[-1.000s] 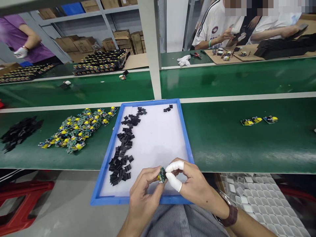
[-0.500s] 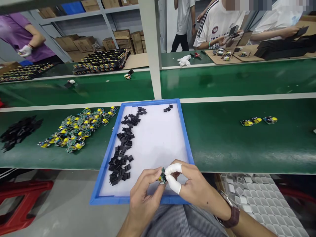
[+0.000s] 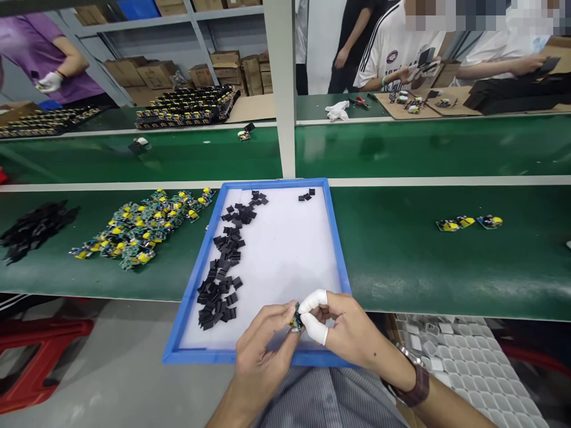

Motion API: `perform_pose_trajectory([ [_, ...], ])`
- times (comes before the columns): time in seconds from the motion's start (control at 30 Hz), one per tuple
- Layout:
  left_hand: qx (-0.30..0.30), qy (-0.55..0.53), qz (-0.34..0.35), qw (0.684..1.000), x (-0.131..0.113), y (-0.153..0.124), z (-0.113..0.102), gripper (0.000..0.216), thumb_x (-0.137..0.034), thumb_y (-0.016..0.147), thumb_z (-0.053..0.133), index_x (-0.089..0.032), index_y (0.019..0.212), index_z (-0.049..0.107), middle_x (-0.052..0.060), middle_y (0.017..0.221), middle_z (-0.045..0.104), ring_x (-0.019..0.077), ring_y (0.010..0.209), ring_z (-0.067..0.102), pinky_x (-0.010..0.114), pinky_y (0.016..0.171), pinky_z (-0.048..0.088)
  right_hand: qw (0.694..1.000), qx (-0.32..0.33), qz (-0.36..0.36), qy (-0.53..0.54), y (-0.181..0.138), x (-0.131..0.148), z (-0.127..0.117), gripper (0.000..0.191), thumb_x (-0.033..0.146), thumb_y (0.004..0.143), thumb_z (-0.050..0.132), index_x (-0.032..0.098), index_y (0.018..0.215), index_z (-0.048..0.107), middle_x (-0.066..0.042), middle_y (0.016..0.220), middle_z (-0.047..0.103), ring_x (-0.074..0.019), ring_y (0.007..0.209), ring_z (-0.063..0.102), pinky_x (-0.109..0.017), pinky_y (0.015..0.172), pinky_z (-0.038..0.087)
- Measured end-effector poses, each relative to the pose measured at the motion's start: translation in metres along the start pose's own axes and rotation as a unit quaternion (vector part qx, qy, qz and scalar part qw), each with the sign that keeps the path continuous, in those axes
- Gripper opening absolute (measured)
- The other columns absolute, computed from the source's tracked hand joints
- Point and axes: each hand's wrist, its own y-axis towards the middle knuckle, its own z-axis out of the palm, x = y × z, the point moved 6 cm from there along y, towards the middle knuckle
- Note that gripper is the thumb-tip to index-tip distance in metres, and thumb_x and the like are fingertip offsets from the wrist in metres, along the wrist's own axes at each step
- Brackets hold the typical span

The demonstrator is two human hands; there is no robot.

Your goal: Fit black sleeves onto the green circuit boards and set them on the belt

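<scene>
Between my hands, above the near edge of the blue-rimmed white tray (image 3: 294,255), is a small green circuit board (image 3: 297,318) with a yellow part on it. The fingers and thumb of my left hand (image 3: 267,345) pinch the board from the left. My right hand (image 3: 343,327), with white finger cots on thumb and forefinger, closes on the board's right side; whether a small piece sits between those fingertips is hidden. Small black plastic pieces (image 3: 227,244) lie scattered down the tray's left side, with a few more black pieces (image 3: 306,195) at its far right corner.
A heap of circuit boards (image 3: 138,229) and a pile of black parts (image 3: 35,229) lie left on the green bench. Several boards (image 3: 468,222) sit to the right. Beyond runs a green conveyor (image 3: 200,154), with people working behind it. A red stool (image 3: 40,356) stands lower left.
The view has shifted slightly. Both hands keep hold of the board at nearly the same spot, the right fingertips a little changed in pose. In the background a person in dark clothes has come into view.
</scene>
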Motion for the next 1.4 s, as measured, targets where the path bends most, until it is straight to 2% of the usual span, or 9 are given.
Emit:
perform_pose_trajectory([
  [0.27, 0.001, 0.032, 0.024, 0.999, -0.002, -0.001, -0.001, 0.051, 0.006, 0.083, 0.067, -0.025, 0.124, 0.068, 0.008, 0.115, 0.074, 0.0234, 0.107, 0.074, 0.038, 0.089, 0.065, 1.000, -0.017, 0.008, -0.018, 0.001, -0.004, 0.004, 0.010, 0.010, 0.083, 0.058, 0.019, 0.079, 0.057, 0.006, 0.065, 0.054, -0.0097, 0.057, 0.046, -0.021, 0.054, 0.039],
  [0.57, 0.004, 0.002, -0.018, 1.000, 0.005, -0.001, 0.000, 0.048, 0.001, 0.085, 0.067, -0.028, 0.123, 0.071, 0.007, 0.112, 0.075, 0.0227, 0.103, 0.074, 0.036, 0.086, 0.065, 0.990, 0.029, -0.035, -0.134, -0.002, 0.005, 0.000, 0.015, 0.008, 0.088, 0.056, 0.020, 0.080, 0.058, 0.005, 0.070, 0.058, -0.0110, 0.061, 0.050, -0.023, 0.058, 0.039],
  [0.7, 0.023, -0.027, -0.078, 0.996, 0.008, 0.005, 0.002, 0.038, -0.004, 0.087, 0.069, -0.027, 0.116, 0.075, 0.006, 0.104, 0.076, 0.0203, 0.093, 0.075, 0.032, 0.077, 0.067, 0.985, 0.045, -0.041, -0.160, -0.003, 0.009, -0.003, 0.017, 0.008, 0.089, 0.056, 0.021, 0.080, 0.056, 0.004, 0.072, 0.061, -0.0123, 0.063, 0.052, -0.025, 0.060, 0.040],
  [0.8, 0.023, -0.037, -0.091, 0.995, 0.006, 0.011, 0.002, 0.033, -0.007, 0.086, 0.070, -0.027, 0.112, 0.077, 0.005, 0.101, 0.076, 0.0195, 0.089, 0.075, 0.031, 0.074, 0.067, 0.979, 0.055, -0.061, -0.189, -0.003, 0.013, -0.004, 0.018, 0.006, 0.091, 0.053, 0.021, 0.082, 0.055, 0.003, 0.074, 0.061, -0.0127, 0.062, 0.050, -0.026, 0.060, 0.039],
  [0.93, 0.031, -0.038, -0.084, 0.995, 0.007, 0.012, 0.003, 0.033, -0.006, 0.086, 0.072, -0.027, 0.111, 0.077, 0.005, 0.102, 0.076, 0.0189, 0.089, 0.075, 0.030, 0.073, 0.067, 0.953, 0.071, -0.118, -0.271, -0.007, 0.016, -0.004, 0.023, -0.001, 0.081, 0.047, 0.022, 0.077, 0.046, 0.002, 0.072, 0.051, -0.0137, 0.059, 0.041, -0.028, 0.056, 0.032],
  [1.0, 0.035, -0.026, -0.072, 0.996, 0.008, 0.010, 0.004, 0.037, -0.006, 0.086, 0.071, -0.027, 0.116, 0.075, 0.005, 0.104, 0.076, 0.0189, 0.091, 0.074, 0.030, 0.074, 0.066, 0.936, 0.080, -0.143, -0.312, -0.010, 0.014, -0.002, 0.026, -0.002, 0.071, 0.045, 0.023, 0.073, 0.040, 0.001, 0.072, 0.049, -0.0150, 0.059, 0.038, -0.029, 0.053, 0.029],
  [1.07, 0.039, -0.010, -0.061, 0.997, 0.009, 0.008, 0.003, 0.039, -0.006, 0.088, 0.069, -0.027, 0.120, 0.073, 0.006, 0.107, 0.075, 0.0191, 0.093, 0.074, 0.031, 0.076, 0.066, 0.929, 0.073, -0.157, -0.328, -0.012, 0.013, -0.002, 0.026, -0.001, 0.068, 0.044, 0.024, 0.072, 0.038, -0.001, 0.073, 0.049, -0.0158, 0.059, 0.038, -0.029, 0.052, 0.028],
  [1.23, 0.038, 0.008, -0.054, 0.998, 0.008, 0.007, 0.004, 0.035, -0.007, 0.089, 0.068, -0.025, 0.118, 0.073, 0.007, 0.106, 0.075, 0.0203, 0.095, 0.074, 0.033, 0.079, 0.066, 0.966, 0.043, -0.101, -0.234, -0.014, 0.008, -0.011, 0.021, 0.003, 0.089, 0.050, 0.022, 0.083, 0.057, 0.000, 0.076, 0.061, -0.0159, 0.063, 0.051, -0.028, 0.060, 0.042],
  [1.4, 0.037, -0.008, -0.062, 0.997, 0.007, 0.008, 0.005, 0.035, -0.006, 0.089, 0.068, -0.026, 0.118, 0.073, 0.006, 0.106, 0.074, 0.0197, 0.095, 0.074, 0.032, 0.078, 0.066, 0.988, 0.012, -0.063, -0.143, -0.012, 0.003, -0.013, 0.022, 0.008, 0.093, 0.055, 0.023, 0.103, 0.068, -0.001, 0.085, 0.068, -0.0168, 0.073, 0.062, -0.027, 0.064, 0.048],
])
